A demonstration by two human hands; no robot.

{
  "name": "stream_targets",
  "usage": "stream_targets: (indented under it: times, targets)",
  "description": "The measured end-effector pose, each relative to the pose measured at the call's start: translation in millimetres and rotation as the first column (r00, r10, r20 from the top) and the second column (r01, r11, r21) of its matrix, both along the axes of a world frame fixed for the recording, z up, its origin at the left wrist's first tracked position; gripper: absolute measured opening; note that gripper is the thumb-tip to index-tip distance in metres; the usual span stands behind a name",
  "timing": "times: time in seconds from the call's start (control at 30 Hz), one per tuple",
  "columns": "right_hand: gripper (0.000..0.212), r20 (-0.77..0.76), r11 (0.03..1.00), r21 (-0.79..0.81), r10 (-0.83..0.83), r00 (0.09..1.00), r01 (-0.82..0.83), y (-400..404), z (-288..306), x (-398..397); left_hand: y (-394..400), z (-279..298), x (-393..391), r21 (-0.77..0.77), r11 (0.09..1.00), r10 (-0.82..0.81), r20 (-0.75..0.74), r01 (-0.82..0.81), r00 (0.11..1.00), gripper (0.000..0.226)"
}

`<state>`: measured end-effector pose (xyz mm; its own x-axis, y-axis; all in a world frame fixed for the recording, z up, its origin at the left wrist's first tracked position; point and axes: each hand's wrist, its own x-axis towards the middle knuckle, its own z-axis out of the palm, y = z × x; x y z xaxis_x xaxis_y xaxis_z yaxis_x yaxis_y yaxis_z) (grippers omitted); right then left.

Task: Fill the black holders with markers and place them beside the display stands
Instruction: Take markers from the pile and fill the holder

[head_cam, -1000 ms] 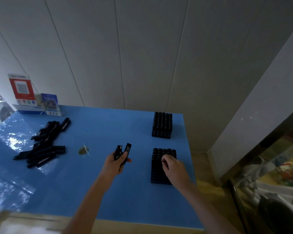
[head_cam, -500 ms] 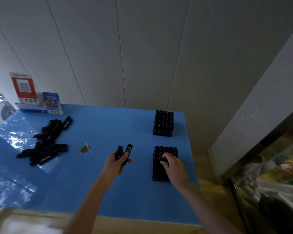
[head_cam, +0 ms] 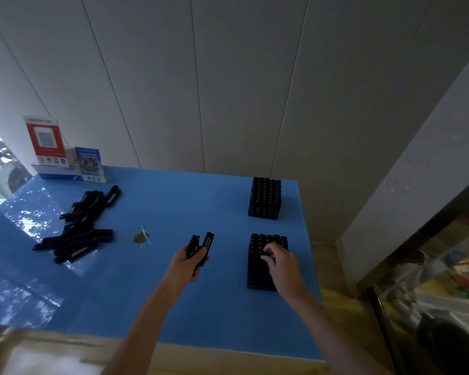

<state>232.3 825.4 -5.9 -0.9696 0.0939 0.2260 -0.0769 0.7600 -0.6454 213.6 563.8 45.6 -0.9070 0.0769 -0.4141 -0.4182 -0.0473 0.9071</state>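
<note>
Left hand (head_cam: 188, 262) loosely grips two slim black plastic markers (head_cam: 201, 246) that could slip; right hand (head_cam: 281, 259), fingers curled on the near black marker-packed holder (head_cam: 257, 262), may misseat one; the loose pile (head_cam: 79, 228) risks rolling beside the far printed display stands (head_cam: 65, 152).

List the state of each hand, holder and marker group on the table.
Left hand: grips two markers.
Right hand: fingers curled on top of the near holder.
Far holder: standing, packed with markers.
Loose markers: lying piled near the display stands.
</note>
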Motion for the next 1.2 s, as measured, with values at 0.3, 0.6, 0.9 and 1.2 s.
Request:
stream_targets:
  times: [0.3, 0.6, 0.9, 1.2]
  targets:
    - [0.008, 0.020, 0.993, 0.112, 0.021, 1.000, -0.023, 1, 3, 0, 1, 3, 4, 0.014, 1.000, -0.018, 0.020, 0.017, 1.000, 0.013]
    - [0.011, 0.012, 0.998, -0.059, -0.002, 1.000, 0.002, 1, 34, 3, 19, 15, 9, -0.107, 0.984, -0.148, -0.032, 0.144, 0.988, 0.018]
    - [0.024, 0.200, 0.755, -0.654, 0.238, 0.951, -0.052, -7, 79, 3, 50, 21, 7, -0.199, 0.956, -0.236, -0.075, 0.217, 0.969, 0.013]
    - [0.017, 0.244, 0.697, -0.717, 0.252, 0.937, -0.001, 6, 81, 7, 51, 27, 8, -0.174, 0.972, -0.179, -0.114, 0.157, 0.977, 0.015]
